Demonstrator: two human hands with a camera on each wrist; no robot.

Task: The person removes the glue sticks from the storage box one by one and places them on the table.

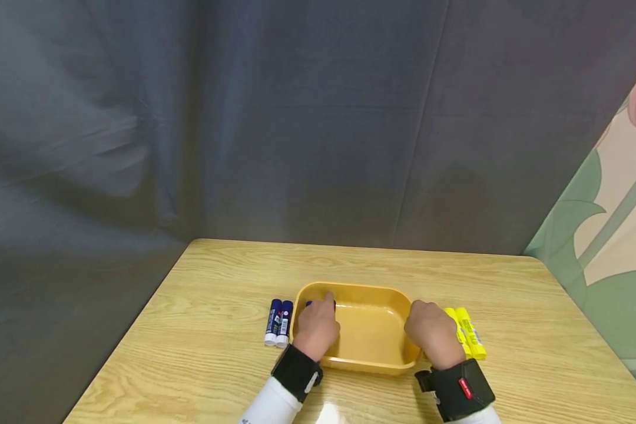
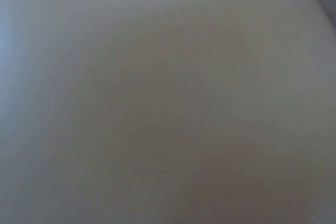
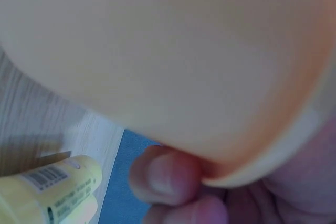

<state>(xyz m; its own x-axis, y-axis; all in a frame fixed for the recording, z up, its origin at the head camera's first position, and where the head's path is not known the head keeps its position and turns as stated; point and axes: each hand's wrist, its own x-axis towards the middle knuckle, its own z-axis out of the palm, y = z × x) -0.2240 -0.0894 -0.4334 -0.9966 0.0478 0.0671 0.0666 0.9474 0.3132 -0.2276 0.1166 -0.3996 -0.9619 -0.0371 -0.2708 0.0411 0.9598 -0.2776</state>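
Note:
A yellow-orange plastic tray [image 1: 370,367] sits on the table. My left hand [image 1: 317,325] reaches into its left end, index finger stretched forward, and holds a dark blue glue stick [image 1: 309,303] that is mostly hidden beneath the fingers. At the tray's right end, my right hand [image 1: 434,331] grips the rim; in the right wrist view, its curled fingers [image 3: 168,177] lie against the tray wall [image 3: 157,66]. Just right of that hand lie two yellow glue sticks [image 1: 470,333], partly covered by it. The left wrist view is a blur.
Two blue glue sticks with white ends [image 1: 278,323] lie side by side left of the tray. The wooden table [image 1: 222,282] reaches back to a dark grey curtain [image 1: 318,147]. A patterned wall [image 1: 609,235] is on the right.

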